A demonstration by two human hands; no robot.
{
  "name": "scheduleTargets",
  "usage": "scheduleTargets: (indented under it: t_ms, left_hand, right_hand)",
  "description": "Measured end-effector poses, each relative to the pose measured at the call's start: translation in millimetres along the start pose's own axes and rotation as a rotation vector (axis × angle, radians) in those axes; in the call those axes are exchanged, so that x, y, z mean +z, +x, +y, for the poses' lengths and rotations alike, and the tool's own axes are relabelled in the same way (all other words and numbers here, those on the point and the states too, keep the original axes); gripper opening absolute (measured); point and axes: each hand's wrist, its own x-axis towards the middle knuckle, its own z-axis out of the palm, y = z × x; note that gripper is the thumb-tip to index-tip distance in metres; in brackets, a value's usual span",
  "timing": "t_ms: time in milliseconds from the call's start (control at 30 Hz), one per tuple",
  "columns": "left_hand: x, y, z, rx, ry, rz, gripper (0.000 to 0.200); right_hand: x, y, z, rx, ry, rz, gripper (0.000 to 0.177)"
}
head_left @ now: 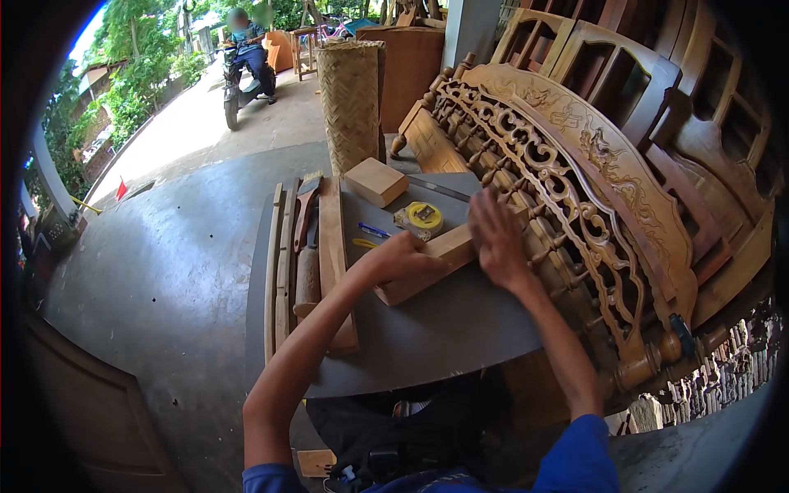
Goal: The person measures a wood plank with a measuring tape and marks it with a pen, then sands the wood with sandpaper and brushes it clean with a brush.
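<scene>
A long squared wooden block (425,281) lies at a slant across the grey tabletop (411,353). My left hand (404,258) is closed around its near left part, thumb along the top. Over the block's far right end is my right hand (498,240), its fingers smeared by motion and touching or close to the wood. Just beyond my left hand sit a yellow tape measure (423,216) and a blue pen (374,230). A shorter wooden block (376,181) stands behind them, with a flat metal strip (440,188) beside it.
Along the table's left side lie a brush (309,187), a wooden board (333,238) and thin strips (281,263). Carved wooden furniture panels (567,123) lean close on the right. A rolled woven mat (352,107) stands behind; a person on a motorbike (244,74) is outside.
</scene>
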Motion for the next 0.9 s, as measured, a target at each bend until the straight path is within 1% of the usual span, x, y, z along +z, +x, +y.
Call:
scheduleTargets:
  t_ms: [67,100,133,200,300,367,400,467,500,600,633,733,767,867,900]
  left_hand:
    - [-7,2,3,-0.046,-0.001,-0.057,0.064]
    - [-11,-1,7,-0.091,0.002,-0.105,0.066]
    - [-11,-2,9,-0.133,0.008,-0.149,0.067]
    - [-12,2,8,-0.121,0.097,-0.133,0.072]
    - [-17,4,11,-0.133,0.198,-0.157,0.076]
    - [-21,9,17,-0.175,0.307,-0.227,0.079]
    - [-17,9,22,-0.149,0.406,-0.248,0.079]
    - [-15,12,38,-0.090,0.615,-0.261,0.078]
    - [-9,6,38,-0.046,0.563,-0.195,0.069]
    - [15,-8,29,0.226,0.637,0.076,0.057]
    - [19,-13,31,0.191,0.666,0.083,0.050]
    - [3,-18,27,0.208,0.492,-0.057,0.046]
    - [-1,-18,26,0.230,0.483,-0.028,0.043]
    - [9,-11,20,0.102,0.600,0.158,0.045]
    - [12,-11,17,0.120,0.625,0.248,0.047]
  right_hand:
    - [-34,-7,-25,-0.203,0.146,-0.127,0.046]
    - [-28,2,-3,-0.144,0.157,-0.097,0.047]
    - [-14,9,17,0.100,0.044,-0.089,0.049]
    - [-2,13,36,0.281,0.026,-0.048,0.053]
    - [-25,-3,-14,-0.088,0.026,-0.048,0.052]
    - [-32,1,-16,-0.130,0.131,-0.080,0.051]
    - [-33,-1,-17,-0.146,0.185,-0.097,0.050]
    - [-32,-6,-12,-0.154,0.198,-0.089,0.047]
    - [-32,-13,-9,-0.155,0.195,-0.105,0.047]
    - [-41,-32,-13,-0.143,0.147,-0.127,0.044]
    - [-44,-39,-18,-0.117,0.137,-0.124,0.044]
    - [-65,-41,-29,-0.088,0.100,-0.114,0.046]
    - [-65,-36,-29,-0.088,0.089,-0.107,0.047]
    - [-47,-19,-21,-0.140,0.050,-0.038,0.049]
    - [-39,-11,-18,-0.169,0.034,-0.002,0.049]
